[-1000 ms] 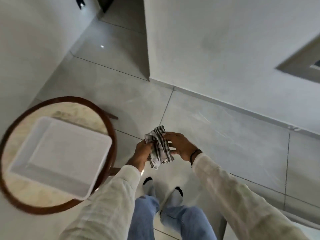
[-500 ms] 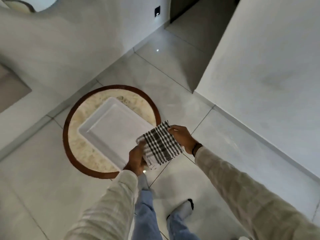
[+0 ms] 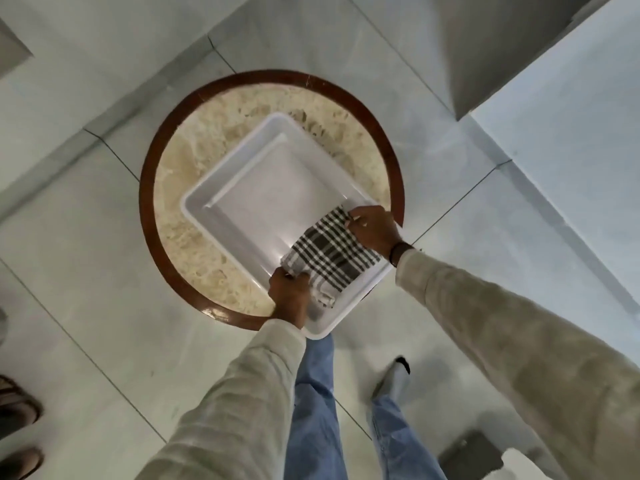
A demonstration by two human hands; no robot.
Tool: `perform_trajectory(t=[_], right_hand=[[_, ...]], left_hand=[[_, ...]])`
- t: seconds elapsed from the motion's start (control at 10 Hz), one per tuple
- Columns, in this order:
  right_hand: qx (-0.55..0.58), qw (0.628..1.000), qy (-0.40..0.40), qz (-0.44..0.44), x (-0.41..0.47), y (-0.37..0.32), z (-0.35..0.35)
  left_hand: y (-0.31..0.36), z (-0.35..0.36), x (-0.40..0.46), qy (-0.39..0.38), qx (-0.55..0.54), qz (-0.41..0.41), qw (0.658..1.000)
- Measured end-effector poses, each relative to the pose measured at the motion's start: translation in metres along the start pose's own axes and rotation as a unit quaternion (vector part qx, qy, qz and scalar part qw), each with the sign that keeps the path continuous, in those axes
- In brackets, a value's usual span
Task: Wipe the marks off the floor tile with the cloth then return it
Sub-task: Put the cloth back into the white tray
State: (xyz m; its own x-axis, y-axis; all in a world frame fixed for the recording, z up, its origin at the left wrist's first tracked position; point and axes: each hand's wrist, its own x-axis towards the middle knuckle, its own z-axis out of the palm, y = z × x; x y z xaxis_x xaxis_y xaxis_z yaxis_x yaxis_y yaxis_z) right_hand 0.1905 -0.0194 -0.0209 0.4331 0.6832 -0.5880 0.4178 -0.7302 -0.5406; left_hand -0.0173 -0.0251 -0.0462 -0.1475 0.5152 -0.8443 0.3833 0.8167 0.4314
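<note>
A folded black-and-white checked cloth lies in the near right part of a white square tray. The tray stands on a round table with a beige stone top and a dark wooden rim. My left hand grips the cloth's near left corner. My right hand pinches its far right corner. Both hands hold the cloth low over the tray floor. Grey floor tiles surround the table.
A grey wall rises at the right, and a dark corner column stands behind it. A sandal lies on the floor at the left edge. My legs in blue jeans stand just below the table. A dark flat object lies at the lower right.
The view has swung from the floor tile to straight above the table. Both hands have carried the cloth from mid-air down into the tray's near right corner.
</note>
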Motion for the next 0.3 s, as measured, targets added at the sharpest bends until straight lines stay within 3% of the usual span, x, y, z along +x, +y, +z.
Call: perform_trajectory(t=[0.1, 0.3], right_hand=[[0.01, 1.0, 0.015, 0.017, 0.006, 0.002, -0.001], [0.143, 0.982, 0.127, 0.016, -0.023, -0.015, -0.054]], left_hand=[[0.011, 0.004, -0.004, 0.017, 0.065, 0.005, 0.998], [0.041, 0.007, -0.036, 0.052, 0.193, 0.103, 0.974]])
